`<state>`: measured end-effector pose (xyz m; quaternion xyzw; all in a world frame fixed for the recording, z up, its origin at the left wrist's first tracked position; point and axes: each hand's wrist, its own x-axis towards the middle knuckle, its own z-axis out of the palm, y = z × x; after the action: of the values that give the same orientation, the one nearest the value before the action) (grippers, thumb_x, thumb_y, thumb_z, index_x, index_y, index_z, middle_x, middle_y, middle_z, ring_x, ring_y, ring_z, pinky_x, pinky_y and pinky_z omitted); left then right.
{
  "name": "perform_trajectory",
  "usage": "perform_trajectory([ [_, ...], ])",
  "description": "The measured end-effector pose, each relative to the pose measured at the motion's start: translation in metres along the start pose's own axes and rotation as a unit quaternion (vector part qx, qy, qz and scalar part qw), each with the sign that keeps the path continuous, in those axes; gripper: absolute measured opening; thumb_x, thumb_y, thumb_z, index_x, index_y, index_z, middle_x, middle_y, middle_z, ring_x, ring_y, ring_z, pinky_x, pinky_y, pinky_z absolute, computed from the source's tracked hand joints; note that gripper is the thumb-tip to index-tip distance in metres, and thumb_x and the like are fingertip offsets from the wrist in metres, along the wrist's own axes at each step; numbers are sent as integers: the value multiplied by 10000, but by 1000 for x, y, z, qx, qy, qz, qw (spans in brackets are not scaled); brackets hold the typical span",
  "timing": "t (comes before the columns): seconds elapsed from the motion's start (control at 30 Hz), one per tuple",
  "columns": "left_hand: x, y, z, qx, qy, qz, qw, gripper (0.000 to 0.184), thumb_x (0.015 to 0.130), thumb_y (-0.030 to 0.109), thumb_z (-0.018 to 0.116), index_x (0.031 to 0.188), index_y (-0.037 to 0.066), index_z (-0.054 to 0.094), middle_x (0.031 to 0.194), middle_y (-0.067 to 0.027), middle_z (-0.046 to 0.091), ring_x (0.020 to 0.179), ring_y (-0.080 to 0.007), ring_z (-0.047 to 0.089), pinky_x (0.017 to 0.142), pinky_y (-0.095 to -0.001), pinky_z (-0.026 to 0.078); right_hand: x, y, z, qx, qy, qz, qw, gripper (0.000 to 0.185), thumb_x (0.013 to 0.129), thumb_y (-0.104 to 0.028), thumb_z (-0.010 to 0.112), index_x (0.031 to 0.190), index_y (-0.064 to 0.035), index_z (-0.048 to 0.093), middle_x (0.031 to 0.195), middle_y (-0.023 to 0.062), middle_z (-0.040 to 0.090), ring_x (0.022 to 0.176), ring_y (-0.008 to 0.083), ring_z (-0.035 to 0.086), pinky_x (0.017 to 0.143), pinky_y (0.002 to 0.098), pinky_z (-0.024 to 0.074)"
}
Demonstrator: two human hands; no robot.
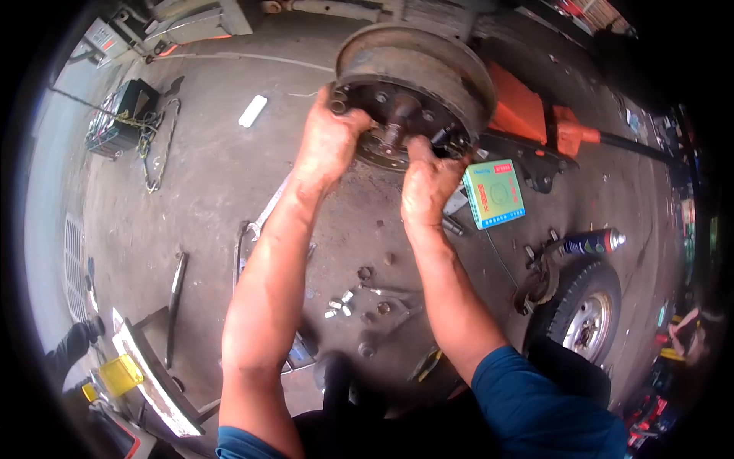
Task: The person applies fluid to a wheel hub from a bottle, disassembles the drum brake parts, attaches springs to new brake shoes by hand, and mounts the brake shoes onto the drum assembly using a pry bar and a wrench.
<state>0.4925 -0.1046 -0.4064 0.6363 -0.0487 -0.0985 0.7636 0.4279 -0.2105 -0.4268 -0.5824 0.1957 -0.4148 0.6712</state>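
A rusty drum brake assembly [417, 69] stands at the top middle, with a spindle [396, 126] jutting from its centre towards me. My left hand [330, 141] is closed round its left lower edge, the thumb reaching in towards the spindle. On the lower right side, my right hand [430, 176] grips the assembly, thumb up beside the spindle and the fingers partly hidden behind the edge. Which inner parts the fingertips press on, I cannot tell. Just right of that hand is a green and yellow box [495, 193] with printed lettering.
An orange jack [527, 107] with a long bar lies behind the box. Below are a spray can [595, 242], a wheel with tyre [585, 317], a curved brake shoe [541, 279], loose nuts [340, 304] and a wrench [267, 206]. A black battery [122, 115] stands left.
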Motion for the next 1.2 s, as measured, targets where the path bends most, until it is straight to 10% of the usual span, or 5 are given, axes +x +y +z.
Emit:
perform_trajectory([
  [0.33, -14, 10, 7, 7, 58, -23, 998, 155, 762, 5, 567, 904, -39, 612, 798, -104, 605, 655, -168, 564, 599, -297, 455, -2, -12, -2, 17, -2, 11, 1000, 592, 695, -23, 648, 1224, 90, 407, 1104, 153, 591, 969, 221, 571, 935, 311, 427],
  [0.43, -19, 14, -8, 503, -77, 173, 843, 120, 790, 19, 541, 786, -37, 647, 709, -150, 596, 658, -199, 587, 637, -316, 479, 1, -4, -6, 18, -27, -30, 999, 508, 699, -2, 640, 1167, 64, 456, 1087, 121, 599, 975, 207, 571, 938, 309, 424],
  [0.7, -23, 23, 2, 89, -4, -80, 993, 352, 792, 109, 622, 1096, -63, 575, 937, -148, 624, 817, -234, 590, 666, -365, 461, 2, 12, -13, -66, -4, -103, 992, 471, 778, -64, 610, 1211, 81, 495, 887, 137, 670, 816, 267, 632, 791, 357, 504],
  [1.07, -7, -2, -3, 147, -4, -22, 989, 181, 803, 132, 594, 865, 36, 734, 1131, -277, 530, 970, -343, 598, 810, -362, 518, 7, 10, -7, 25, -75, -113, 990, 538, 742, 35, 632, 1254, 67, 470, 1190, 114, 597, 1068, 197, 571, 1004, 313, 400],
  [1.2, 0, -11, -3, 99, 17, 28, 995, 312, 745, 42, 610, 1027, -76, 548, 806, -90, 608, 708, -170, 586, 649, -299, 483, 2, 8, -4, 25, -37, -98, 994, 516, 731, 71, 628, 1231, 72, 497, 1171, 113, 611, 1044, 198, 587, 1002, 330, 412],
])
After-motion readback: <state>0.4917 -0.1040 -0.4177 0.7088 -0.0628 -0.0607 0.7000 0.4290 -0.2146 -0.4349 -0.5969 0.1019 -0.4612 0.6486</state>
